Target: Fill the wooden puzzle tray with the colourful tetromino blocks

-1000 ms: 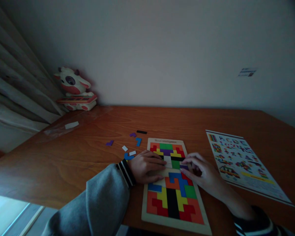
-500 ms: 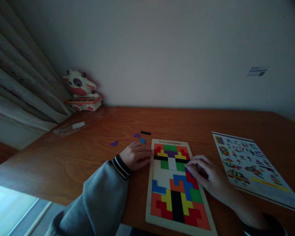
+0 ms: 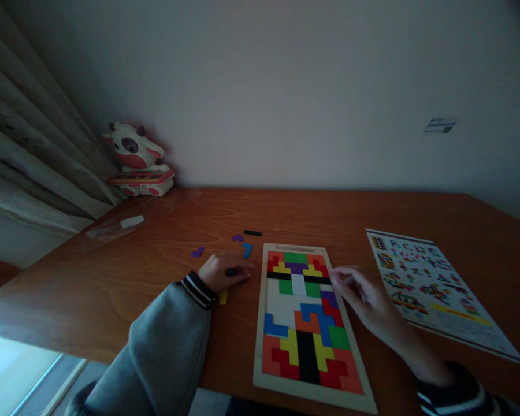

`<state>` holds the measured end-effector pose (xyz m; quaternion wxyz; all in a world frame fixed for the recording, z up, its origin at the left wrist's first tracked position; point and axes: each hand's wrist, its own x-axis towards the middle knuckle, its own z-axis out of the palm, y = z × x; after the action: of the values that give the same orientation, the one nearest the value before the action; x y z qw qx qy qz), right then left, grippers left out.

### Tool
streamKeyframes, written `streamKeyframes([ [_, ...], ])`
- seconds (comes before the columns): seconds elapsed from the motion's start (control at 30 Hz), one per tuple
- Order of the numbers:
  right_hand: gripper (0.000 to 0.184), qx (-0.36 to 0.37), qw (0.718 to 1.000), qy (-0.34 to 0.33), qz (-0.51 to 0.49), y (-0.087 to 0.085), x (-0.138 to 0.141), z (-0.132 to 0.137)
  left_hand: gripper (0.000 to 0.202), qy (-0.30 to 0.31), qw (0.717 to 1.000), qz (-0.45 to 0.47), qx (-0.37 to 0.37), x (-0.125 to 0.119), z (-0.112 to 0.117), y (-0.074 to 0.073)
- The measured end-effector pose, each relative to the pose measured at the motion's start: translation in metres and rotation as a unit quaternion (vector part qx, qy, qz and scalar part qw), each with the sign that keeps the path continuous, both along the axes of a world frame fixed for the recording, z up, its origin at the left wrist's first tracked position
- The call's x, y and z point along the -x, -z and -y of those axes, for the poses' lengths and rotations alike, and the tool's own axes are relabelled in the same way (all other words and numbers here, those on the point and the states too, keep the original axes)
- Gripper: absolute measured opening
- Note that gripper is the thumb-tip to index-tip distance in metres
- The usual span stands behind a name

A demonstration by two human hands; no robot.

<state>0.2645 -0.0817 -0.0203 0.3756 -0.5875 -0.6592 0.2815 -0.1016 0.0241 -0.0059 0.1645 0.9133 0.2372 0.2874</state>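
Note:
A light wooden puzzle board lies in front of me, partly filled with coloured block pieces and with a pale bare area at its middle left. My left hand is low over the table left of the board, its fingers stretched out over dark pieces they largely cover. A yellow piece shows below that hand, and a blue piece lies just above its fingers. At the board's upper right edge, my right hand rests with loosely bent fingers, nothing visible in them. A purple piece sits in the board near its thumb.
Two purple pieces and a black bar lie beyond my left hand. On the right is a printed pattern sheet. A cow toy stands at the back left beside the curtain. A wall runs behind the table.
My left hand has moved left, off the board's edge to the loose pieces. The blue piece shows more fully. My right hand has drawn back from the purple piece to the board's rim.

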Motion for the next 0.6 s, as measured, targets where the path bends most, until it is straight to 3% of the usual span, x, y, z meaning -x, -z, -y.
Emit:
streamKeyframes([
  [0.13, 0.035, 0.005, 1.000, 0.009, -0.016, -0.005, 0.004, -0.002, 0.027, -0.040, 0.996, 0.079, -0.022, -0.024, 0.011, -0.005],
  [0.27, 0.032, 0.029, 0.998, -0.059, -0.019, -0.024, 0.023, -0.008, 0.030, -0.048, 0.982, 0.180, -0.038, -0.061, 0.021, -0.008],
  [0.43, 0.027, 0.037, 0.990, -0.127, -0.056, -0.039, 0.048, -0.016, 0.024, 0.008, 0.989, 0.143, -0.047, -0.100, 0.031, -0.006],
  [0.6, 0.023, 0.006, 0.991, -0.130, -0.019, -0.028, 0.036, -0.019, 0.027, 0.021, 0.990, 0.133, -0.039, -0.112, 0.036, -0.006],
])
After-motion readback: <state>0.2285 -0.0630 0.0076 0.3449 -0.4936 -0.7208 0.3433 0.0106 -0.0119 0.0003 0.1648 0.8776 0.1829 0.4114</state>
